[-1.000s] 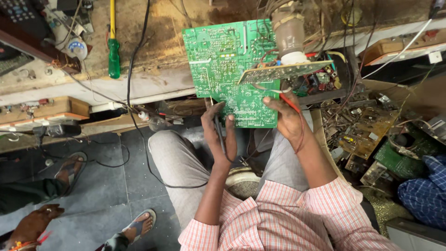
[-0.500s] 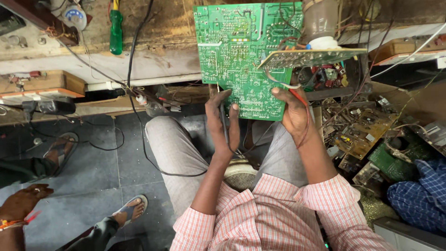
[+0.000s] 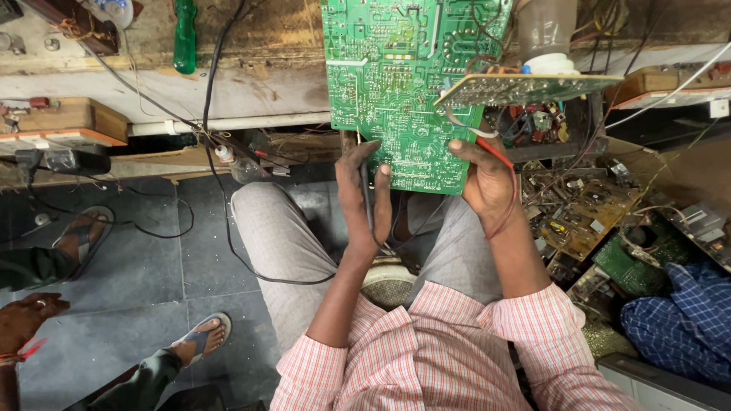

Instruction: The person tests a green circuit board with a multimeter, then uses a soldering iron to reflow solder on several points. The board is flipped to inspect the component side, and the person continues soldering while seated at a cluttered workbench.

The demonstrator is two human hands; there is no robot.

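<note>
- Your left hand (image 3: pixel 364 199) and right hand (image 3: pixel 487 181) both grip the lower edge of the green circuit board (image 3: pixel 396 84), solder side facing you.
- The board stands up and away from your hands, its long axis running from your lap toward the desk (image 3: pixel 251 80); its top passes out of view.
- Left hand: fingers curled onto the lower-left edge, closed on the board. A dark cable runs down beside this wrist.
- Right hand: fingers on the lower-right edge, also closed on the board, with a red wire (image 3: pixel 496 154) crossing its back.
- Both hands sit about level; neither is clearly nearer the board's middle.
- A smaller board (image 3: pixel 525 87) juts out edge-on from the big one, just above your right hand, under a grey cone-shaped part (image 3: pixel 545 30).
- A green-handled screwdriver (image 3: pixel 184 38) lies on the desk, well apart to the left.
- On your right, an open box (image 3: pixel 609 148) holds loose scrap boards (image 3: pixel 590 217); a blue checked cloth (image 3: pixel 681 320) lies beside it.
- Another person's sandalled feet (image 3: pixel 199 344) rest on the floor at left.
</note>
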